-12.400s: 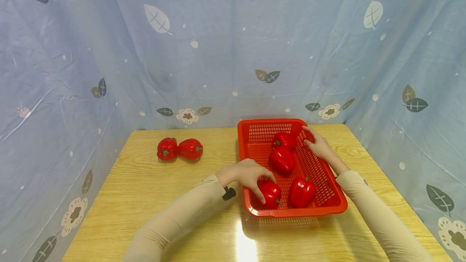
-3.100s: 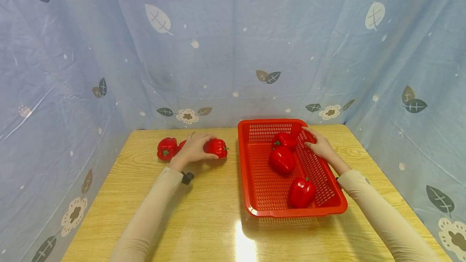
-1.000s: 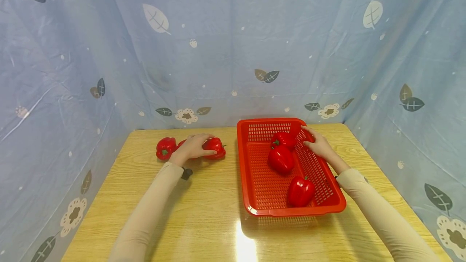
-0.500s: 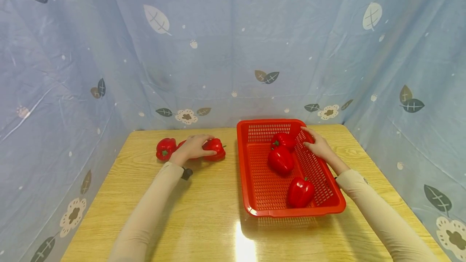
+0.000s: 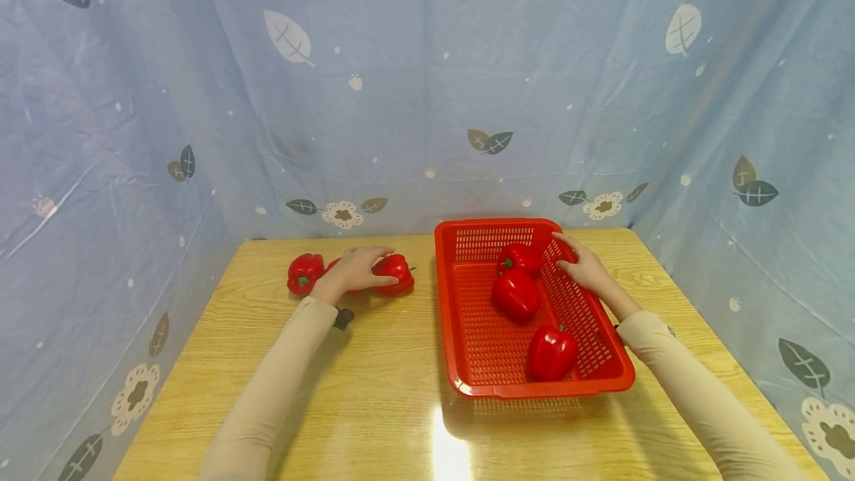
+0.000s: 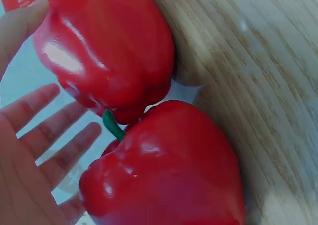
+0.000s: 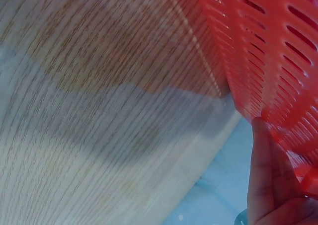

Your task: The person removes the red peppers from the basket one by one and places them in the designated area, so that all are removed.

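My left hand [image 5: 354, 272] reaches over the rightmost of three red bell peppers lying in a row on the table. Its thumb lies against that bell pepper [image 6: 107, 41] in the left wrist view, while the other fingers spread beside it, fairly straight. The middle bell pepper [image 6: 169, 170], green stem toward its neighbour, is mostly covered by my hand in the head view. Leftmost in the row is another bell pepper [image 5: 305, 274]. My right hand [image 5: 588, 273] holds the right rim of a red plastic basket [image 5: 446, 318], fingers along the outer wall [image 7: 271, 91].
Inside the basket are three bell peppers: one at the back [image 5: 522, 258], one in the middle [image 5: 516, 295] and one near the front right [image 5: 551, 353]. The wooden table [image 5: 374, 399] ends at a blue patterned curtain [image 5: 401, 95] behind and on both sides.
Since the earliest frame, a bell pepper has moved with my left hand from the basket's front left to the row's right end. Both hands stay nearly still over the last second.
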{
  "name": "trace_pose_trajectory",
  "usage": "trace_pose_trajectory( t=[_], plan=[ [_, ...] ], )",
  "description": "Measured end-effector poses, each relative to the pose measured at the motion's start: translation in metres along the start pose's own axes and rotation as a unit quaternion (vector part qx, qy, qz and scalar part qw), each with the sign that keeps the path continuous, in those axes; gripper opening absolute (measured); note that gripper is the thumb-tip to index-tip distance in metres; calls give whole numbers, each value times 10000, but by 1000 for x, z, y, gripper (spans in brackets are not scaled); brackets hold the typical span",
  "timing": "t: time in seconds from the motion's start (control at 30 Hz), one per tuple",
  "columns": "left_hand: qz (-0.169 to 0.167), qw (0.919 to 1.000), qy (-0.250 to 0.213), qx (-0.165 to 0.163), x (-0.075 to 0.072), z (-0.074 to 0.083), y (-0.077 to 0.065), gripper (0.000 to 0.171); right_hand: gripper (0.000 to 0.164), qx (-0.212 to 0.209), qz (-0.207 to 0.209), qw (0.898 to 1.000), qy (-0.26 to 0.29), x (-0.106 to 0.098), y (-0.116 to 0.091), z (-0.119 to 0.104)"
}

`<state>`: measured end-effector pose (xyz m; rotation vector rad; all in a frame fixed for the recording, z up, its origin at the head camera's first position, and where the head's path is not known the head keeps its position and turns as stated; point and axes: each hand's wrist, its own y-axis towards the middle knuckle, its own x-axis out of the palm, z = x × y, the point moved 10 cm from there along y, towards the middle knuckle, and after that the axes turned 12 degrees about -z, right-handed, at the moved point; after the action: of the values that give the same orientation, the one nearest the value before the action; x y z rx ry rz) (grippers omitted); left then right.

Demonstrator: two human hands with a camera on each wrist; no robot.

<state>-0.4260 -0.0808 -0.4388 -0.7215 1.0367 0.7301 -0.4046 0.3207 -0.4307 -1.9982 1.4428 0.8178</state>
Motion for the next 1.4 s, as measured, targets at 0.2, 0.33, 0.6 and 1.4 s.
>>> trace_pose_trajectory(
  t=[0.2, 0.33, 0.6, 1.4],
  plan=[
    [67, 9999, 96, 85, -5, 6, 0, 75, 61, -9, 25, 10000, -72, 0, 1, 1],
    [173, 9995, 111, 231, -10, 14, 2, 76, 61, -9, 21, 10000, -93, -1, 1, 1],
    [335, 9980, 213, 483, -22, 35, 5, 72, 61, -37, 52, 9999, -101, -1, 1, 0],
    [255, 9908, 769, 1085, -34, 113, 24, 75, 60, -57, 66, 9996, -269, -1, 0, -1]
  ],
)
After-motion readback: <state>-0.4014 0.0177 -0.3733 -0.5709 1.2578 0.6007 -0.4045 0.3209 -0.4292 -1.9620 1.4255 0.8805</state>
